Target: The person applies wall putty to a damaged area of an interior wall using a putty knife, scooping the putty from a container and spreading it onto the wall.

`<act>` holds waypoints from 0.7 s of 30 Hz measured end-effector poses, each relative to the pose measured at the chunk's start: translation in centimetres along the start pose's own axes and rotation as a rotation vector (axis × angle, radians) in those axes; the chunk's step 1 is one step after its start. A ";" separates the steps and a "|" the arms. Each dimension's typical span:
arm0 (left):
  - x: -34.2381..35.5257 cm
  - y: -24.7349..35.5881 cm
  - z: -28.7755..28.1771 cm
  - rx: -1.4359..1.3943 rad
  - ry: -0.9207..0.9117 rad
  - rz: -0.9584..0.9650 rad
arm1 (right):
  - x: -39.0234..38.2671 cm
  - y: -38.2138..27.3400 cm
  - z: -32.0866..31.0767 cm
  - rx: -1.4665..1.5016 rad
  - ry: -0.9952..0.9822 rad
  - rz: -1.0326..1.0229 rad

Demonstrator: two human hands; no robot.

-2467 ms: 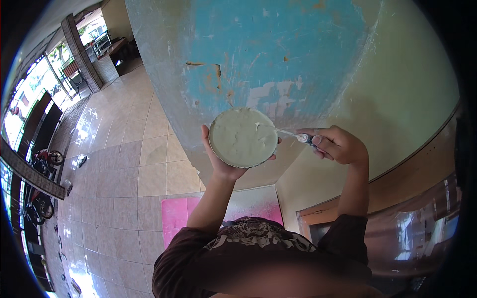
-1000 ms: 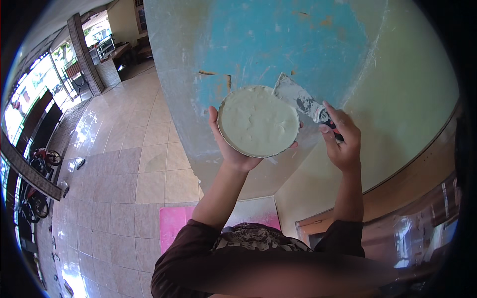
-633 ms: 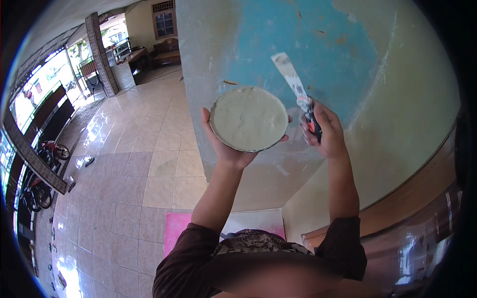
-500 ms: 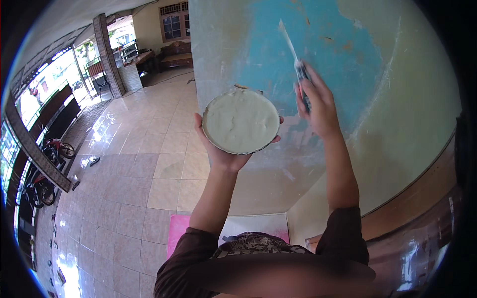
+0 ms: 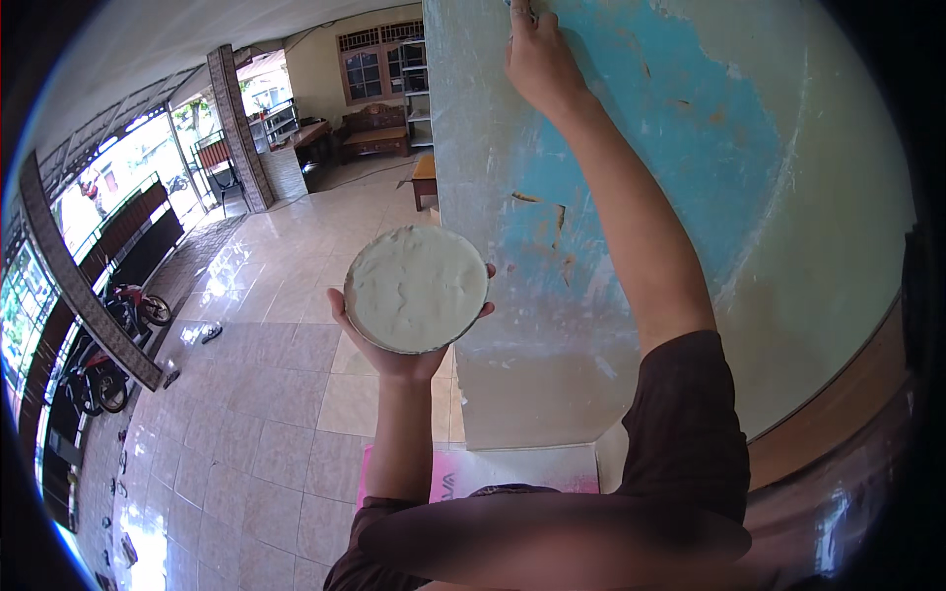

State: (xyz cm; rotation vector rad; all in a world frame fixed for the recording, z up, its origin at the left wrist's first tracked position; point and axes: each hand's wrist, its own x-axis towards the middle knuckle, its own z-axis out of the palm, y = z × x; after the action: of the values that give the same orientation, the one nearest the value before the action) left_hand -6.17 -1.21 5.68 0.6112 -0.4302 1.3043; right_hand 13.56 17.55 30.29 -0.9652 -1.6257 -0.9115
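Observation:
My left hand [image 5: 404,360] grips a round container [image 5: 414,289] of pale, creamy paste from beneath, its fingertips showing at both sides of the rim. My right hand [image 5: 545,61] is raised to the top of the view against the scraped wall [image 5: 700,158], closed on the putty knife [image 5: 532,14], of which only a sliver shows past the fingers; its blade is hidden or out of frame. The wall has a large turquoise patch with cracks and chipped spots among pale grey and greenish areas.
Left lie a tiled floor [image 5: 256,364], a pillar [image 5: 236,128], a gate [image 5: 118,231], motorcycles [image 5: 94,379] and footwear [image 5: 212,333]. A wooden bench [image 5: 374,138], stool [image 5: 424,172] and shelf [image 5: 418,98] stand behind. A pink-and-white board [image 5: 404,463] lies below; brown wood [image 5: 828,394] runs at lower right.
My right hand has lifted the putty knife from beside the container high up the wall. The container has shifted left and lower in view, and the view has tilted up toward the room behind.

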 end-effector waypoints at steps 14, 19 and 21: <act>0.3 0.7 -0.8 0.012 0.018 -0.021 | 0.3 0.1 -1.7 0.089 0.005 -0.015; 0.0 1.4 -1.5 -0.015 0.040 -0.013 | -5.0 -0.6 -1.1 0.011 -0.068 -0.004; -0.2 1.6 -1.6 -0.006 0.035 -0.018 | -6.1 -0.5 -1.3 0.043 -0.057 -0.011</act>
State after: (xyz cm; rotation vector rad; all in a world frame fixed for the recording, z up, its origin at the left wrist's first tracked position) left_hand -7.80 -0.09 4.57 0.5849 -0.3986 1.2948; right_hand 14.71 15.20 24.62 -0.9617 -1.6931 -0.8600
